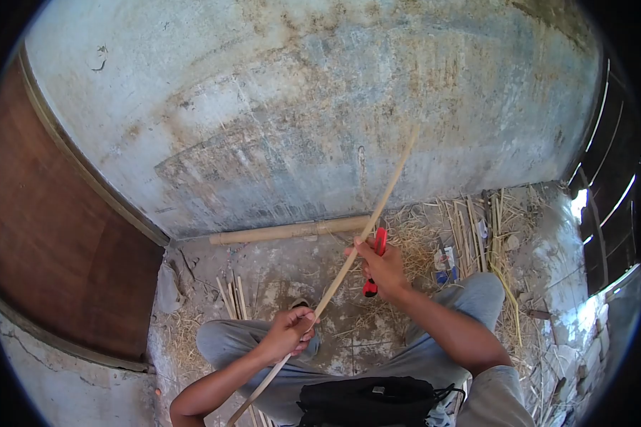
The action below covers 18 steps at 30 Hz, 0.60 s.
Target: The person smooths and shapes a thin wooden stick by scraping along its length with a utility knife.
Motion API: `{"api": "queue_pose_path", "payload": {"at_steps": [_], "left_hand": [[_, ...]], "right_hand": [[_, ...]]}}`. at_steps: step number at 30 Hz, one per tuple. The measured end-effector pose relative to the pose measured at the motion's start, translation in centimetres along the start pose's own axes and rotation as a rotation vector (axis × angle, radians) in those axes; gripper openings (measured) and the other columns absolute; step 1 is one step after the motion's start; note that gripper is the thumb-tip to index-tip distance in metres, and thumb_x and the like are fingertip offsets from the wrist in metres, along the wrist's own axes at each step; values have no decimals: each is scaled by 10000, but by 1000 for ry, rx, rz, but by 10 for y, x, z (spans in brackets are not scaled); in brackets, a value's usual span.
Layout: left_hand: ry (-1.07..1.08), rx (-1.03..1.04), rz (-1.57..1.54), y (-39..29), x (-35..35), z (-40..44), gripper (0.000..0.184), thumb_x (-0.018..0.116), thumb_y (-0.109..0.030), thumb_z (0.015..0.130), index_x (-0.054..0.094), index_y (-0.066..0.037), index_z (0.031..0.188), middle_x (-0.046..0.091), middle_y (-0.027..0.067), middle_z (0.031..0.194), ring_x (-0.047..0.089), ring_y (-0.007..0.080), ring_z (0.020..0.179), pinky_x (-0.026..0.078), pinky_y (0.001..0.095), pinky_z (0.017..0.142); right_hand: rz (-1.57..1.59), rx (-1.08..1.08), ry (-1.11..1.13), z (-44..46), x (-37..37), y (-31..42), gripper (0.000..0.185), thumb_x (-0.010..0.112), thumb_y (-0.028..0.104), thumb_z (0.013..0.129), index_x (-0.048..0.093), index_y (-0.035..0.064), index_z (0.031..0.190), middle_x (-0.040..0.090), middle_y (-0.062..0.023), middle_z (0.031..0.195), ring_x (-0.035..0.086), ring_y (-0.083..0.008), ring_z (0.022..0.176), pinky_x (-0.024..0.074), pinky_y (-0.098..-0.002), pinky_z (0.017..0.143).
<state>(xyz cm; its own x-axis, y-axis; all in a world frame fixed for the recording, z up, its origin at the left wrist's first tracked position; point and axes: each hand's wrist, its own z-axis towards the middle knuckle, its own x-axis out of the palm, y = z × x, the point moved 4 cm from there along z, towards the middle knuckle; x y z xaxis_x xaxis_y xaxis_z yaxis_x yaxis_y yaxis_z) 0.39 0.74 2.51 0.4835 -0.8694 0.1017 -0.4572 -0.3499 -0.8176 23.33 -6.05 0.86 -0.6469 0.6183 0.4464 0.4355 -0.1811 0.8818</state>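
A long, pale bamboo strip (338, 279) runs slantwise from below my lap up towards the wall. My left hand (290, 333) is closed round its lower part, above my left knee. Further up, my right hand (382, 268) grips a red and black utility knife (381, 242), its handle crossing the palm. The right thumb and fingertips also touch the strip, so the knife lies close beside it. How far the blade is out I cannot make out.
A thick bamboo pole (285, 233) lies along the base of the wall (299, 128). Split sticks (470, 231) and shavings (413, 238) cover the floor at right; more sticks (233, 297) lie by my left knee. A brown door (64, 228) stands at left. A black pouch (367, 402) rests on my lap.
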Motion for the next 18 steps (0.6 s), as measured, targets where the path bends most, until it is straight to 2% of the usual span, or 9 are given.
{"api": "queue_pose_path", "payload": {"at_steps": [2, 4, 7, 9, 11, 13, 15, 16, 18], "left_hand": [[32, -16, 35, 2, -4, 12, 267, 440, -290, 1042, 535, -41, 1040, 425, -3, 648, 379, 82, 459, 315, 245, 406], [127, -33, 108, 3, -5, 26, 414, 366, -381, 1053, 538, -6, 1087, 451, 14, 649, 442, 119, 481, 396, 276, 460], [114, -34, 173, -1, 3, 41, 524, 303, -444, 1053, 536, 20, 1123, 461, 20, 632, 479, 146, 499, 441, 301, 511], [100, -13, 178, -9, 11, 53, 520, 301, -447, 1053, 538, 13, 1106, 461, 18, 629, 468, 140, 492, 428, 295, 496], [87, 7, 179, -12, 15, 63, 517, 300, -449, 1053, 541, 7, 1089, 460, 15, 626, 457, 134, 485, 415, 289, 481], [165, -10, 79, -11, 18, 74, 495, 313, -458, 1049, 537, -18, 1020, 451, 3, 630, 415, 106, 467, 357, 264, 426], [168, -6, 32, -6, 19, 79, 472, 320, -451, 1050, 526, -32, 983, 447, 1, 637, 389, 92, 459, 321, 255, 404], [167, -6, -10, -4, 18, 81, 452, 327, -443, 1051, 515, -46, 947, 443, 0, 644, 362, 77, 450, 285, 246, 381], [109, 22, 9, 0, 17, 82, 429, 337, -431, 1052, 505, -54, 934, 438, -2, 647, 347, 70, 442, 268, 243, 374]], "right_hand": [[22, -12, -33, 1, 0, -5, 225, 656, 225, 932, 605, 22, 1014, 692, -95, 844, 410, -26, 459, 329, -212, 414], [42, -27, -70, 1, -3, -5, 200, 656, 206, 932, 610, 21, 994, 690, -84, 818, 410, -26, 455, 325, -212, 413], [-65, -23, -108, 4, -6, -7, 176, 662, 181, 927, 617, 18, 975, 688, -77, 792, 413, -26, 454, 319, -214, 410], [-84, -2, -122, 7, -10, -13, 203, 679, 214, 914, 628, 26, 972, 683, -33, 795, 469, -24, 532, 354, -222, 453], [-115, -1, -113, 7, -10, -15, 200, 677, 212, 913, 629, 29, 978, 684, -35, 797, 477, -23, 546, 363, -223, 465], [-148, -3, -106, 10, -13, -15, 196, 675, 210, 913, 630, 32, 984, 686, -38, 800, 486, -21, 561, 373, -225, 477], [-445, 3, -31, 15, -15, -14, 247, 622, 236, 942, 632, 20, 1062, 696, -84, 828, 552, -112, 580, 439, -295, 528], [-447, 3, -35, 15, -16, -14, 247, 622, 236, 942, 632, 20, 1062, 696, -84, 828, 552, -112, 580, 439, -295, 528], [-851, -296, -105, 9, -17, 1, 291, 558, 257, 971, 635, 17, 1116, 685, -141, 841, 621, -264, 649, 482, -380, 608]]}}
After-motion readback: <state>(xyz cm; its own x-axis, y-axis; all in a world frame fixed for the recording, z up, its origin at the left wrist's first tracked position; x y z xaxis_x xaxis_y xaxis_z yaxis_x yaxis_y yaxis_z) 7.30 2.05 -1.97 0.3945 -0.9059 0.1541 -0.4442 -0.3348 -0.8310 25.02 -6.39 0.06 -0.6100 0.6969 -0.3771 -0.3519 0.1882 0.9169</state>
